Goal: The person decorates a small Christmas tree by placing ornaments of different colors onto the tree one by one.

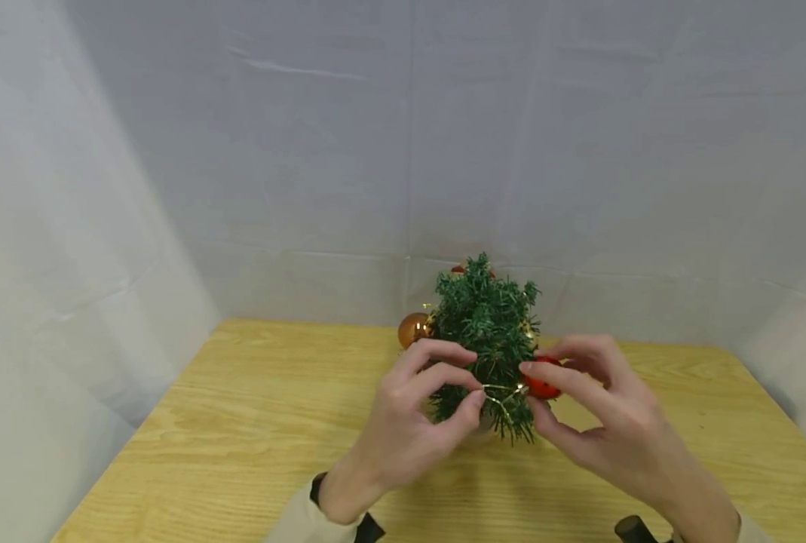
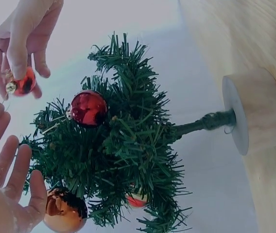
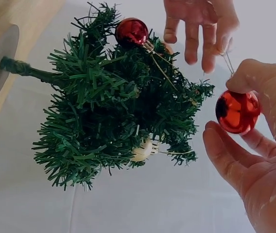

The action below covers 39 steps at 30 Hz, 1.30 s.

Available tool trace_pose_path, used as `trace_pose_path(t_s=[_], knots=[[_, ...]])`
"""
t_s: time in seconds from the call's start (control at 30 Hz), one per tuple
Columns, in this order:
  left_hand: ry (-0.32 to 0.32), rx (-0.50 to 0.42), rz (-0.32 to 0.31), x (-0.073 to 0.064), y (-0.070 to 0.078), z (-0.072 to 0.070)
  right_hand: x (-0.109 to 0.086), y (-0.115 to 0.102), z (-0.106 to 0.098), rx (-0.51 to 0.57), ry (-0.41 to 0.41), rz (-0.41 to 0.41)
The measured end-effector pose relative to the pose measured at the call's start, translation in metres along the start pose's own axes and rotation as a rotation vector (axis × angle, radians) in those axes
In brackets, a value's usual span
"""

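Note:
A shiny red bauble (image 3: 237, 112) sits between the thumb and fingers of my right hand (image 1: 620, 415). My left hand (image 1: 423, 422) pinches the bauble's gold string (image 1: 501, 388) between thumb and index finger, drawing out a loop. Both hands are on the near side of a small artificial Christmas tree (image 1: 484, 317), around its upper branches. In the left wrist view, another red bauble (image 2: 88, 108) hangs on the tree by its own gold string. A copper bauble (image 2: 66, 211) hangs close to my left hand there.
The tree stands upright on a round wooden base (image 2: 262, 111) on a wood-grain table (image 1: 240, 422). A pale gold bauble (image 3: 143, 150) and a partly hidden red one (image 2: 137, 199) also hang among the branches. White sheeting (image 1: 307, 151) rises behind the table and at both sides.

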State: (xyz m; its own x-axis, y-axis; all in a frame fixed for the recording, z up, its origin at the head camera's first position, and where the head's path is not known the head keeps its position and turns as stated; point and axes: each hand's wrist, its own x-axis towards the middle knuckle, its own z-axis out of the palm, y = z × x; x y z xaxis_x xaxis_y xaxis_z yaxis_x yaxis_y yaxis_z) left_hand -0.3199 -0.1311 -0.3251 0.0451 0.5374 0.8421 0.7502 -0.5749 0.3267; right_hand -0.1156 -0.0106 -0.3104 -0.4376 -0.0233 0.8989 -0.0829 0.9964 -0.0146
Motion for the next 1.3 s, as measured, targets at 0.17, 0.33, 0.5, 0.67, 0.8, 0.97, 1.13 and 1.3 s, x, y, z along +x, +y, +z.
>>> trace_pose_path(t_s=[0.17,0.33,0.5,0.67,0.8,0.97,1.13,1.3], knots=[[0.027,0.004,0.013,-0.001,-0.002,-0.002,-0.002,0.001,0.002,0.016,-0.005,0.035],[0.035,0.027,0.02,-0.001,-0.003,-0.002,-0.003,0.0,0.006,0.03,-0.029,0.038],[0.035,0.053,0.033,-0.001,-0.002,-0.002,-0.005,-0.004,0.008,0.061,-0.139,0.101],[0.044,0.06,0.047,-0.001,-0.001,-0.002,-0.005,-0.007,0.013,0.061,-0.186,0.135],[0.045,0.07,0.056,-0.002,-0.002,-0.002,-0.005,-0.008,0.017,0.036,-0.201,0.136],[0.059,0.103,0.109,0.0,-0.003,-0.003,-0.003,-0.008,0.019,0.015,-0.218,0.099],[0.104,0.192,0.219,0.003,-0.005,-0.004,-0.001,-0.011,0.02,0.033,-0.217,0.094],[0.136,0.239,0.265,0.006,-0.006,-0.007,0.003,-0.015,0.023,0.054,-0.172,0.102]])
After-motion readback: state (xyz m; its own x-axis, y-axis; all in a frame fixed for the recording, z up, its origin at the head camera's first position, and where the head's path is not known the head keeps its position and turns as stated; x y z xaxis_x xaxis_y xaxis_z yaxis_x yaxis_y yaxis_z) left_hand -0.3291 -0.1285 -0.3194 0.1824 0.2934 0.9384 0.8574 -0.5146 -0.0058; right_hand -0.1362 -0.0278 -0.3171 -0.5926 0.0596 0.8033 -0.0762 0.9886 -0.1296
